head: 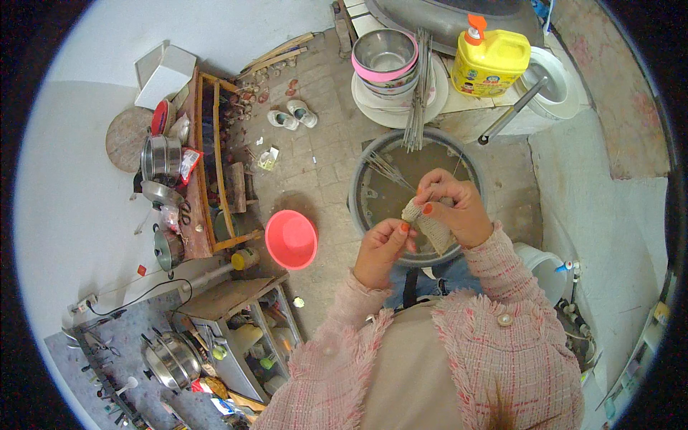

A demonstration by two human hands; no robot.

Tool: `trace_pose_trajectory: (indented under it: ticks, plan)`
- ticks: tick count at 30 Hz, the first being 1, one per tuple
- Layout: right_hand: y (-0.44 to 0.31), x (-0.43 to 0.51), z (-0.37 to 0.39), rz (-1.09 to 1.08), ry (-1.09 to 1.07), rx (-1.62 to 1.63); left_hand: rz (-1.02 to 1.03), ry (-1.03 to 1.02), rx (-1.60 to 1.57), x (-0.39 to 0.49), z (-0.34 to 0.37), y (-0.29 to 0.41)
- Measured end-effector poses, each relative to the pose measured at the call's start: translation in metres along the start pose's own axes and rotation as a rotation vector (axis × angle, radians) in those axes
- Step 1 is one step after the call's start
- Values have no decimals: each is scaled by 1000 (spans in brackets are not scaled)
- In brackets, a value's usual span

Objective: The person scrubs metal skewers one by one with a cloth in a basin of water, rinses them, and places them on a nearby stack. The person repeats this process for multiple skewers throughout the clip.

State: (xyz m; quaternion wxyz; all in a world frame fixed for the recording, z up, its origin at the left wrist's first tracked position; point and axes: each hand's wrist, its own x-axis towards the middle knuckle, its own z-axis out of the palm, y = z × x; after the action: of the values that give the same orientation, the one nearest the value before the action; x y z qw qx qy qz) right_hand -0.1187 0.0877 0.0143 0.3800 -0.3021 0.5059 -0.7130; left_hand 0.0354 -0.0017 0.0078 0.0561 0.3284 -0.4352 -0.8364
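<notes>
Both hands are raised in front of me, above a large grey round tub (356, 215). A small beige piece of knitted or coarsely woven cloth (438, 234) hangs between them. My right hand (457, 207) grips its upper part, the fingers bent over it. At the cloth's left corner, my left hand (381, 248) pinches the edge between thumb and fingertips. Several thin metal-looking rods (388, 171) lean in the tub, their lower ends hidden behind the hands and cloth. A thicker bundle of similar rods (418, 97) rests beside stacked bowls, overhanging the tub's far rim.
The stacked bowls (384, 54) sit on a tiled ledge with a yellow pump bottle (490, 64) and a long-handled ladle (513, 110). A pink plastic basin (291, 239) and white shoes (293, 114) are on the floor. Left stands a wooden table (201, 215) with pots; a white bucket (543, 269) is at right.
</notes>
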Motion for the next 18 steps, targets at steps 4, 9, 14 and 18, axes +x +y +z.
trace_pose_trajectory:
  ticks: [4,9,14,18]
  plan:
    - [-5,0,5,9,58,-112,244,156,154,0,7,0]
    - [-2,-3,19,104,265,-82,378,317,391,-3,9,1]
    - [3,-4,27,50,396,-97,423,359,442,-5,15,2]
    - [1,-2,29,39,464,-53,397,341,470,-7,15,2]
